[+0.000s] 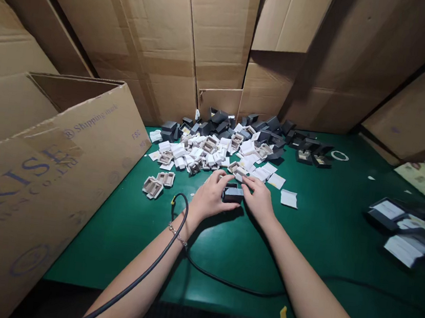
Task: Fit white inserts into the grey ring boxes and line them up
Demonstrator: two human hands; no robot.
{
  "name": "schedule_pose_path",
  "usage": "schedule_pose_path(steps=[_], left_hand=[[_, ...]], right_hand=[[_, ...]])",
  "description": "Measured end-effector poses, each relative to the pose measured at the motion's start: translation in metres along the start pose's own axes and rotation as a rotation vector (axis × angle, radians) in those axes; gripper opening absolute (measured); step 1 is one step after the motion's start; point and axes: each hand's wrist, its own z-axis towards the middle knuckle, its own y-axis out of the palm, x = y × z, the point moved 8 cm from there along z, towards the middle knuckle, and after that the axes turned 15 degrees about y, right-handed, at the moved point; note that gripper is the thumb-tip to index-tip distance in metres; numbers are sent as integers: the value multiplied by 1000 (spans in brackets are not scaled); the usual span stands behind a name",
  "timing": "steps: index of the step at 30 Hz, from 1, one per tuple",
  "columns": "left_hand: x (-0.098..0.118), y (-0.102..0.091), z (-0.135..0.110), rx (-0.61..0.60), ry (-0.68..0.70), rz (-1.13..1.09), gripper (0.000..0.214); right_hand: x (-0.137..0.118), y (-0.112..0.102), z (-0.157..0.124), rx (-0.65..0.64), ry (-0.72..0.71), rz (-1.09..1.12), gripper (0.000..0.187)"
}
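Note:
A small black box [233, 194] is between my hands above the green table, near the middle of the view. My left hand [212, 195] wraps round its left side, with the thumb under its near edge and the fingers over the top. The fingertips of my right hand [257, 196] are at the box's right upper edge; whether they pinch anything there I cannot make out. A grey-white cardboard insert [238, 170] lies just beyond the fingertips. Behind it spreads a heap of white folded card inserts [208, 150], with black boxes [220, 121] piled at the back.
A large cardboard carton [61, 161] stands open at the left. Two loose inserts [153, 187] lie beside it. A black cable [220, 282] crosses my left forearm and the green table [247, 256]. More open black boxes [386, 209] lie at the right. Cardboard sheets [154, 33] wall the back.

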Motion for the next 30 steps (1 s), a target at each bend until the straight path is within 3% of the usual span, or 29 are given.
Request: schedule_pose_path(steps=[4,9,11,14,16,19,21,25,30], left_hand=[[9,0,-1,128,-23,77,76],[19,8,-3,208,-49,134,69],[18,7,-4,270,-29,127,68],[12,3,-6,361,-3,66,71],[8,4,-5,357,17,-19,75],[7,10,-3,304,42,-147,77],[2,11,-4,319,-25,-191,76],[-21,12,-13,429,-306,-294,78],[-39,16,-15,625,-526,-802,65]], right_hand=[[0,-22,-2,114,49,199,26],[4,-30,-4,128,164,401,21],[8,-28,-4,115,233,495,26],[15,-24,-2,94,306,638,48],[19,-21,0,76,350,681,54],[28,-19,2,74,415,692,47],[33,-22,2,107,445,704,43],[39,-29,1,183,482,743,39],[39,-32,0,218,516,830,40]])
